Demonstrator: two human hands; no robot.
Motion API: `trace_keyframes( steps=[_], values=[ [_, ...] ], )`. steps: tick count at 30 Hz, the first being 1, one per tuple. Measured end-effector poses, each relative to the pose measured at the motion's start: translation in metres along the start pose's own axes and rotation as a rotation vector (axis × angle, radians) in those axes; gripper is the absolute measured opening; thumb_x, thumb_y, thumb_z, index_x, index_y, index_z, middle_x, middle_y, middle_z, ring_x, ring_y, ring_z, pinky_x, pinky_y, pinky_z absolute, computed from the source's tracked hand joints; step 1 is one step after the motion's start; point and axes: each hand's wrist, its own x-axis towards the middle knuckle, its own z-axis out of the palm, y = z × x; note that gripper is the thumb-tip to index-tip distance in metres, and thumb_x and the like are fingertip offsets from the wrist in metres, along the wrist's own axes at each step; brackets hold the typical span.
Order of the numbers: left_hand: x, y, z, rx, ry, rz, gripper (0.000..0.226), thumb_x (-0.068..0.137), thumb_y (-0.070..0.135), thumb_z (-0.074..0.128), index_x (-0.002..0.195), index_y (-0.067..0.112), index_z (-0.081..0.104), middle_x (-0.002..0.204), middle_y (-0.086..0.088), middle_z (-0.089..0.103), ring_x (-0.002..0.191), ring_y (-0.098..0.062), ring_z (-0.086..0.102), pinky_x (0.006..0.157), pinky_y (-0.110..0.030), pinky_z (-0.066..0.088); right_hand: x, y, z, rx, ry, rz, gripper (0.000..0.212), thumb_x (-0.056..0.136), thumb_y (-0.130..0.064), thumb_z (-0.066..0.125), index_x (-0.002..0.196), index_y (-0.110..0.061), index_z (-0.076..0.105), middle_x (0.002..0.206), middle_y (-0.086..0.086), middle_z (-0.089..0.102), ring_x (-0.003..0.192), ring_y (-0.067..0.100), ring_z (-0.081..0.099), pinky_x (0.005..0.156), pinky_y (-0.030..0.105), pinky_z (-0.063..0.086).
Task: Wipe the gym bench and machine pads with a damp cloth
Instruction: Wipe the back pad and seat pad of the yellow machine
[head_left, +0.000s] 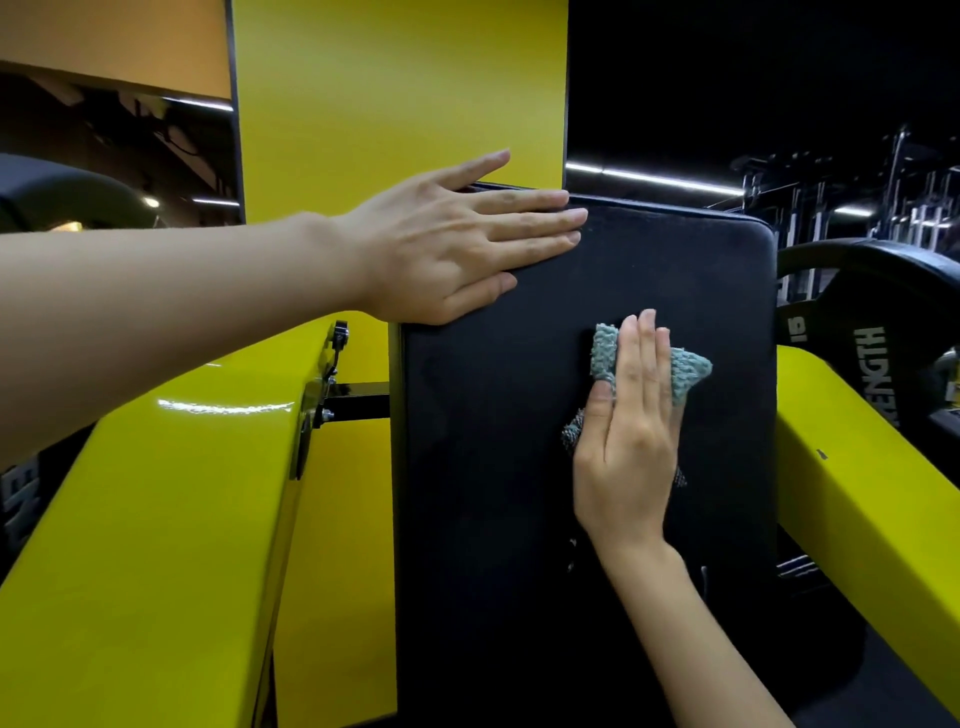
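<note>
A tall black machine pad (493, 467) stands upright in the middle of the view. My left hand (457, 244) lies flat with straight fingers on the pad's upper left corner, reaching in from the left. My right hand (628, 431) presses a teal-grey knitted cloth (685, 371) flat against the pad's face, fingers straight and pointing up. The cloth shows above, right of and below the fingers; most of it is hidden under the palm.
Yellow machine arms flank the pad: one on the left (156, 519), one on the right (872, 493). A yellow upright panel (395, 104) rises behind. A black weight plate (872, 322) sits at the right, with racks (857, 197) in the dark background.
</note>
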Motion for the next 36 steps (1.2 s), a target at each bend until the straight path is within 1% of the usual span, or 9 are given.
trace_keyframes(
  steps=[4, 6, 11, 14, 16, 24, 30, 33, 36],
  values=[
    [0.003, 0.002, -0.001, 0.028, -0.007, -0.008, 0.060, 0.101, 0.039, 0.011, 0.158, 0.021, 0.016, 0.165, 0.004, 0.012, 0.152, -0.014, 0.007, 0.124, -0.048, -0.001, -0.002, -0.018, 0.008, 0.027, 0.048, 0.098, 0.052, 0.104, -0.022, 0.029, 0.154, -0.007, 0.025, 0.163, 0.005, 0.021, 0.152, 0.016, 0.012, 0.119, 0.054, 0.023],
    [0.003, 0.004, -0.001, 0.041, -0.017, -0.013, 0.060, 0.101, 0.039, 0.012, 0.158, 0.021, 0.016, 0.165, 0.004, 0.011, 0.152, -0.014, 0.006, 0.123, -0.049, -0.002, -0.009, -0.033, 0.013, 0.046, 0.042, 0.073, 0.052, 0.105, -0.023, 0.028, 0.154, -0.006, 0.026, 0.163, 0.006, 0.021, 0.152, 0.017, 0.011, 0.118, 0.054, 0.024],
    [0.004, 0.006, -0.001, 0.064, 0.000, -0.016, 0.060, 0.102, 0.039, 0.012, 0.158, 0.019, 0.015, 0.165, 0.002, 0.011, 0.153, -0.016, 0.007, 0.123, -0.049, -0.003, -0.025, -0.053, 0.013, 0.013, -0.084, -0.161, 0.051, 0.105, -0.026, 0.028, 0.153, -0.009, 0.029, 0.162, 0.005, 0.024, 0.152, 0.018, 0.014, 0.118, 0.052, 0.024],
    [0.004, 0.009, 0.003, 0.075, 0.008, -0.028, 0.060, 0.102, 0.038, 0.012, 0.158, 0.016, 0.015, 0.165, -0.001, 0.011, 0.153, -0.017, 0.006, 0.123, -0.050, -0.002, -0.020, -0.030, 0.003, 0.028, -0.162, -0.300, 0.050, 0.105, -0.025, 0.028, 0.153, -0.011, 0.029, 0.161, 0.003, 0.025, 0.151, 0.016, 0.016, 0.117, 0.053, 0.027],
    [0.004, 0.013, 0.004, 0.078, 0.007, -0.037, 0.061, 0.103, 0.039, 0.012, 0.158, 0.015, 0.013, 0.165, -0.002, 0.010, 0.153, -0.018, 0.005, 0.123, -0.050, -0.002, -0.013, -0.010, -0.005, 0.020, -0.165, -0.331, 0.050, 0.104, -0.023, 0.030, 0.153, -0.012, 0.029, 0.161, 0.003, 0.026, 0.151, 0.016, 0.017, 0.117, 0.052, 0.026],
    [0.005, 0.021, 0.005, 0.103, 0.003, -0.037, 0.062, 0.103, 0.039, 0.013, 0.158, 0.012, 0.011, 0.166, -0.004, 0.007, 0.153, -0.020, 0.005, 0.123, -0.052, 0.001, 0.015, 0.059, -0.022, 0.011, -0.078, -0.115, 0.053, 0.103, -0.023, 0.030, 0.153, -0.008, 0.028, 0.162, 0.004, 0.023, 0.152, 0.015, 0.014, 0.121, 0.046, 0.019],
    [0.009, 0.025, 0.006, 0.112, 0.013, -0.031, 0.061, 0.103, 0.037, 0.017, 0.158, 0.011, 0.013, 0.166, -0.004, 0.009, 0.153, -0.019, 0.006, 0.123, -0.053, 0.004, 0.003, 0.017, -0.005, 0.007, 0.044, 0.103, 0.054, 0.104, -0.027, 0.026, 0.154, -0.007, 0.025, 0.163, 0.005, 0.021, 0.152, 0.017, 0.011, 0.122, 0.050, 0.013],
    [0.010, 0.026, 0.006, 0.112, 0.008, -0.025, 0.062, 0.103, 0.037, 0.017, 0.158, 0.011, 0.012, 0.166, -0.005, 0.008, 0.153, -0.020, 0.007, 0.123, -0.051, 0.005, -0.014, -0.008, 0.001, 0.039, -0.020, 0.001, 0.052, 0.105, -0.027, 0.026, 0.154, -0.008, 0.026, 0.162, 0.005, 0.022, 0.152, 0.018, 0.012, 0.123, 0.046, 0.011],
    [0.011, 0.027, 0.004, 0.095, -0.002, -0.022, 0.062, 0.103, 0.038, 0.017, 0.158, 0.010, 0.012, 0.166, -0.006, 0.008, 0.154, -0.020, 0.006, 0.124, -0.047, 0.003, -0.024, -0.006, -0.002, 0.035, -0.116, -0.212, 0.049, 0.106, -0.027, 0.025, 0.152, -0.010, 0.030, 0.161, 0.004, 0.027, 0.151, 0.018, 0.017, 0.121, 0.050, 0.018]
  ],
)
